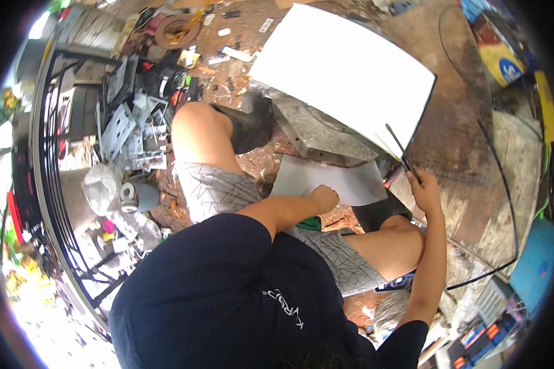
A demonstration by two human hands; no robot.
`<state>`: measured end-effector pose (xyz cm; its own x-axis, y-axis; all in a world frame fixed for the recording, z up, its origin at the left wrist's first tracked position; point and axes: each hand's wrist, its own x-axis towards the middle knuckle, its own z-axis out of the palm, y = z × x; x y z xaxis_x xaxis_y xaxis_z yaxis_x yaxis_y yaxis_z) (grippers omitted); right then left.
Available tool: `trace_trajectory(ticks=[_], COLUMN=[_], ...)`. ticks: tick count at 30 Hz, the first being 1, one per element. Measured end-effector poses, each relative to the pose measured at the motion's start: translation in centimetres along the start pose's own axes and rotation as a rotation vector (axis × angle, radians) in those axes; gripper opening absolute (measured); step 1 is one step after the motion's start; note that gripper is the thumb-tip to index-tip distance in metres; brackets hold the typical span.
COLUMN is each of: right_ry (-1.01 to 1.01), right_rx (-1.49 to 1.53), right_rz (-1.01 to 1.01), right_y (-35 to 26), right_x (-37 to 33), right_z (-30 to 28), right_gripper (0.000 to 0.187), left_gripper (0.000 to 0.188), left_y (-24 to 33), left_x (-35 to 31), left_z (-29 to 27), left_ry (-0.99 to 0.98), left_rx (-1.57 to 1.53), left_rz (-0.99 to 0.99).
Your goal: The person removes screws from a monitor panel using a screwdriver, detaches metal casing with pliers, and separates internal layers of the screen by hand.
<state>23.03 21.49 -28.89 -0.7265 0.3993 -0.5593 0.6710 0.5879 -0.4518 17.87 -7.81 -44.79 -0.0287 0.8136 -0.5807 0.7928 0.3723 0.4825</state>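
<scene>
Grips tool [407, 164] in curled right hand [426, 192], with tip beyond the fingers, before panel [348, 71]; curls left hand [325, 198] beside sheet [326, 175], cannot tell whether pinching it.

The white panel [345, 67] is presenting a smooth face, and the grey slab [305, 126] below it is showing a rough, mottled finish. The slim tool [396, 141] is displaying a metal-looking shaft. The brown board [455, 135] is appearing as worn, matt wood, the clear bag [98, 187] as crumpled, glossy plastic.
</scene>
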Motion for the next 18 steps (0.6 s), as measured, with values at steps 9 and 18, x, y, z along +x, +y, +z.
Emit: trace_trajectory(ticks=[9,18], right_ry=[0.128,0.096], right_rx=[-0.155,-0.269], right_rz=[-0.346,-0.29], right_y=[1.5,-1.1], right_x=[0.6,0.1], right_z=[-0.7,-2.3], right_gripper=[0.038,0.036], left_gripper=[0.018,0.02], left_y=[-2.1,-11.1], left_x=[-15.0,-45.7], left_z=[-15.2,-29.9], left_ry=[0.717,2.104], left_rx=[-0.221,-0.979], left_rz=[0.061,0.253])
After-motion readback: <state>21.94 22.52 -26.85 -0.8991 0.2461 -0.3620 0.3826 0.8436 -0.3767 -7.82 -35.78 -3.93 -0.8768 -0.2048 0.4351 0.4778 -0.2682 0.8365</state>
